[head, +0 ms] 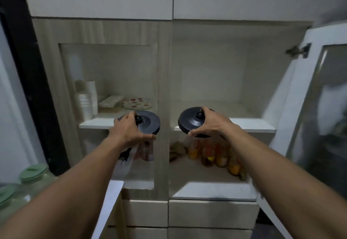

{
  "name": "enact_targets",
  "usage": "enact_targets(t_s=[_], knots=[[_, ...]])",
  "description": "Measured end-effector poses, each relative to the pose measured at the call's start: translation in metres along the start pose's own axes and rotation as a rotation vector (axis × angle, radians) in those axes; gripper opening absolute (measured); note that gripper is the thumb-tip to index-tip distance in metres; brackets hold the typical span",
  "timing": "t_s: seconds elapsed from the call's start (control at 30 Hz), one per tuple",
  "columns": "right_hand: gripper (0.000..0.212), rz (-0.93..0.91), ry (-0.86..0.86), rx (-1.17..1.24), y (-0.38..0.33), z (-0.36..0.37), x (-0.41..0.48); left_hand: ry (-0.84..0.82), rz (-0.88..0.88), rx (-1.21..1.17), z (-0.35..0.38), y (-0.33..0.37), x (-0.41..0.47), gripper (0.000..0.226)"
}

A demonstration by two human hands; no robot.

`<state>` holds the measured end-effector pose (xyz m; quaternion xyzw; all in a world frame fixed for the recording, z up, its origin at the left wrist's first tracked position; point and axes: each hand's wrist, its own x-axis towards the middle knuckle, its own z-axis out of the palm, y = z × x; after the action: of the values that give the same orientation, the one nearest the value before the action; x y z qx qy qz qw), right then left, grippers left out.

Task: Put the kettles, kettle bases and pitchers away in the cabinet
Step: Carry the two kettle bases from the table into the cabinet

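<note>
Each of my hands holds a round black kettle base in front of the cabinet. My left hand [129, 130] grips the left kettle base [149, 121] by its near edge, in front of the closed glass door; its cord and plug [124, 156] dangle below. My right hand [212, 124] grips the right kettle base [189, 122] at the front edge of the upper shelf [251, 124], whose right half lies bare behind the open door. Two clear pitchers with green lids [33, 173] stand at the lower left.
The cabinet's right door [319, 107] stands open, swung out to the right. Behind the left glass door [107, 81] are stacked cups and a dotted plate. Several jars [212, 154] fill the lower shelf. Drawers sit below, and a white counter edge [110, 201] juts in at lower left.
</note>
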<state>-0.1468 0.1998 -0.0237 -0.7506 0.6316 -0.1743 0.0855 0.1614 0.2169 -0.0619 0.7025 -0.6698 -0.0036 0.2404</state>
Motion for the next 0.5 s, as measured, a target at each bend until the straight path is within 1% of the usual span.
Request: enact_targets(t_s=[0.07, 0.17, 0.27, 0.5], knots=[[0.111, 0.041, 0.029, -0.018, 0.019, -0.014, 0.001, -0.014, 0.022, -0.021, 0.005, 0.028, 0.013, 0.102], [0.113, 0.106, 0.060, -0.024, 0.053, -0.034, 0.005, -0.033, 0.110, -0.034, 0.016, 0.076, 0.034, 0.111], [0.114, 0.155, 0.078, -0.013, 0.094, -0.049, 0.017, -0.043, 0.173, -0.035, 0.033, 0.124, 0.052, 0.110], [0.112, 0.202, 0.094, 0.014, 0.177, -0.075, 0.060, -0.081, 0.152, -0.062, 0.076, 0.208, 0.096, 0.110]])
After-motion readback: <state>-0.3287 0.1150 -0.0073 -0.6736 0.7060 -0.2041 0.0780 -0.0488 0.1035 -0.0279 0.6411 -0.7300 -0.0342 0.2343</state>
